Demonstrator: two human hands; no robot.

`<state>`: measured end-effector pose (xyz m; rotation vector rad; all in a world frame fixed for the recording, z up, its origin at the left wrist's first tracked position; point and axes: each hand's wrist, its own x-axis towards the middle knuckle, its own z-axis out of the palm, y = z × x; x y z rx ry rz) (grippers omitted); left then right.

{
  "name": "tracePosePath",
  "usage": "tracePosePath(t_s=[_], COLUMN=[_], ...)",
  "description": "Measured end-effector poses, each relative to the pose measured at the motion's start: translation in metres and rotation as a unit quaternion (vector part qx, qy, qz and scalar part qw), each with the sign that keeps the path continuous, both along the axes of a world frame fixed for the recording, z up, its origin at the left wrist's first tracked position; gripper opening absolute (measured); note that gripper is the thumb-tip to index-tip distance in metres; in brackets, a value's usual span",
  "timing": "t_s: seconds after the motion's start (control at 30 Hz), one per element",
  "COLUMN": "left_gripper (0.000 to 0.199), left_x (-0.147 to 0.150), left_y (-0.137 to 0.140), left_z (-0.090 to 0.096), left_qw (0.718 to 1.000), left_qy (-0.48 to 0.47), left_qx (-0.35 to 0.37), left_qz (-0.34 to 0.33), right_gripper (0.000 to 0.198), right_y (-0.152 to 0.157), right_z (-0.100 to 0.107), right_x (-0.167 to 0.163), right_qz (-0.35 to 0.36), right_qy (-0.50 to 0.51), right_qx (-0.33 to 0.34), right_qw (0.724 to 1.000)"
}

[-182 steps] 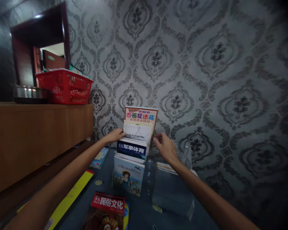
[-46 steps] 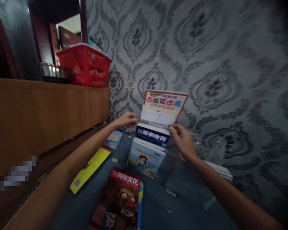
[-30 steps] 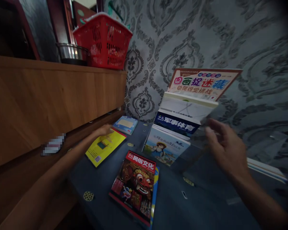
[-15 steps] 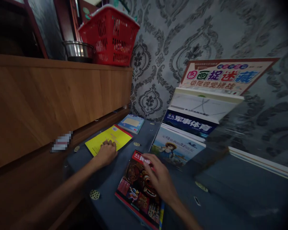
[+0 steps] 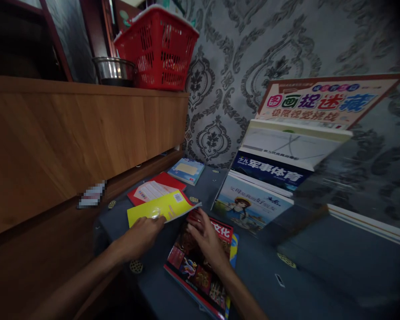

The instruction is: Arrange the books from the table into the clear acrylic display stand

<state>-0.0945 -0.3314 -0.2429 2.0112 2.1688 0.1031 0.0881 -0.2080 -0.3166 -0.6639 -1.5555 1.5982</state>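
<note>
Left hand (image 5: 142,235): lower centre-left of the frame, fingers curled and clamped on the near edge of 1 yellow booklet (image 5: 146,210). The booklet lies aslant, its right corner beside the other hand's fingertips; contact there cannot be told.

Right hand (image 5: 206,242): lower centre, over the upper part of 1 dark book (image 5: 200,273) with a red title band; thumb set apart from the bent fingers. Whether it grips cannot be told.

Beneath the yellow booklet: 1 red booklet (image 5: 156,186), partly covered. Beneath the dark book: 1 blue-and-yellow item (image 5: 234,250), mostly hidden.

Centre of the frame: 1 light blue book (image 5: 186,171), flat.

Right half, stepped 1 behind another and leaning back: 1 book with a hatted figure (image 5: 250,205); 1 navy book (image 5: 270,171); 1 white-covered book (image 5: 291,142); 1 brown-bordered book (image 5: 320,102), uppermost.

Upper left: 1 red basket (image 5: 160,53) and 1 metal bowl (image 5: 115,69), side by side on 1 wooden cabinet (image 5: 86,129).
</note>
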Motion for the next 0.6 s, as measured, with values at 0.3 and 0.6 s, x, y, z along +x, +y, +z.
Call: tracePosePath(t_s=[0.3,0.6], left_gripper=[0.035,0.035], left_x=[-0.018,-0.039], left_y=[-0.025,-0.021], left_z=[0.056,0.099], left_qw=[0.962,0.922], left_qy=[-0.241,-0.371], left_qx=[0.110,0.097], left_qz=[-0.062,-0.058], right_gripper=[0.084,0.061], right_y=[0.001,0.002], right_z=[0.019,0.043], right_x=[0.002,0.006], right_qz=[0.010,-0.018], right_qy=[0.107,0.176], right_qx=[-0.061,-0.135], right_qw=[0.992,0.975])
